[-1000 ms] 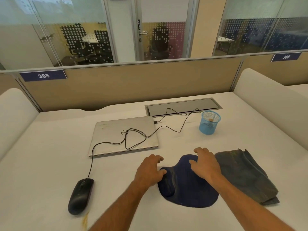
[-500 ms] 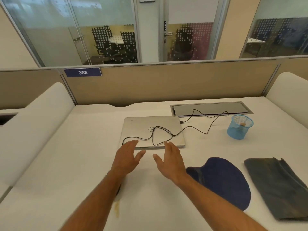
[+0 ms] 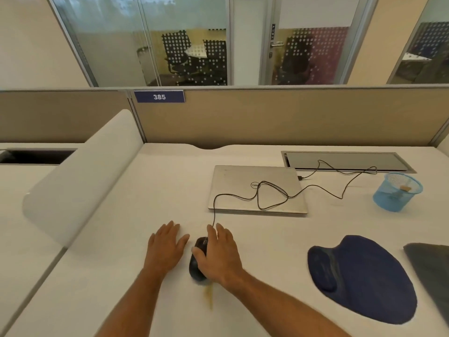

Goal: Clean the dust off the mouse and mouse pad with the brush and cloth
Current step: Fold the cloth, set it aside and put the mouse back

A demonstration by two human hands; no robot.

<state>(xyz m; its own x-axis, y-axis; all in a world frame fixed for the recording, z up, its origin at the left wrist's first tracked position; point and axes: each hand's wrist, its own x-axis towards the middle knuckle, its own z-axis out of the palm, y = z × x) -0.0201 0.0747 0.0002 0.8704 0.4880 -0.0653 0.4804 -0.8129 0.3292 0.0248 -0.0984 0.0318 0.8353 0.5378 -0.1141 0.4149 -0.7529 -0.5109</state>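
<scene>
Right hand: your right hand (image 3: 220, 255) is lying over the black mouse (image 3: 197, 261), fingers spread, grip unclear.
Left hand: your left hand (image 3: 166, 246) is resting flat, empty, at its nine o'clock.
Mouse pad: the mouse pad (image 3: 362, 278) is lying at three o'clock, cloth (image 3: 431, 271) beyond it.

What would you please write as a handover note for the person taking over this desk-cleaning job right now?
Left hand: open, flat on the desk, holding nothing.
Right hand: fingers spread over the black wired mouse, not clearly gripping it.
Blue mouse pad lies to the right; the dark cloth is at the right edge beyond it.
A yellowish thing, possibly the brush, pokes out just behind the mouse; blurred.
Done: no cleaning evident.
Left: brush and wipe the mouse and pad.
</scene>
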